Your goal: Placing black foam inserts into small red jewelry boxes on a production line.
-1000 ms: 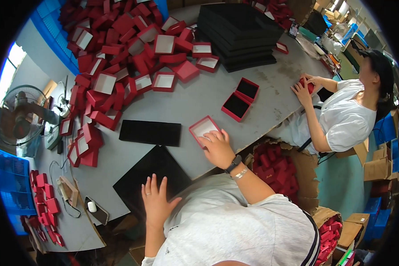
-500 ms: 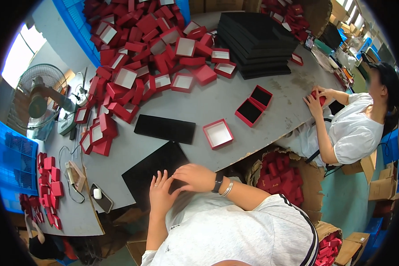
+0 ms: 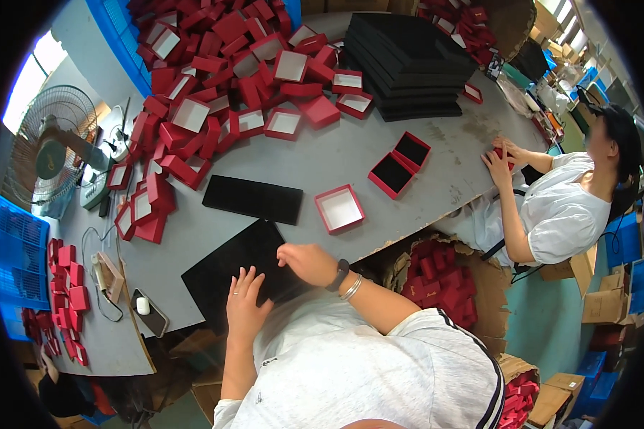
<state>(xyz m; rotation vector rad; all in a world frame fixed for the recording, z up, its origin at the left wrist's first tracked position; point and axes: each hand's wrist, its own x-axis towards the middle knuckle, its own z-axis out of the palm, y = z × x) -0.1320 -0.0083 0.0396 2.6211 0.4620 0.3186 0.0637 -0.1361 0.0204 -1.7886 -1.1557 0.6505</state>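
A square black sheet (image 3: 215, 279), foam by its look, lies at the near edge of the table in front of me. My left hand (image 3: 246, 304) rests on it with the fingers spread. Over the sheet's right side is my right hand (image 3: 309, 264), its fingers curled into a pinch; whatever they hold, if anything, is hidden. Just beyond lies a narrower black strip (image 3: 252, 199), touching or close to the sheet's far corner. To the right sits a red box part with a white inside (image 3: 340, 209). Beside that, an opened red box (image 3: 392, 175) shows black lining in both halves.
Red box parts (image 3: 265, 86) are heaped across the back left, near a stack of black sheets (image 3: 408, 68). A fan (image 3: 54, 154) and a phone (image 3: 150, 314) are at the left. On the right a co-worker (image 3: 558, 207) handles a red box. A carton (image 3: 490, 286) holds red boxes.
My hands were together over the sheet and have come apart. The right hand has moved up and closed from a flatter pose; the left now lies lower. The whole view has shifted slightly.
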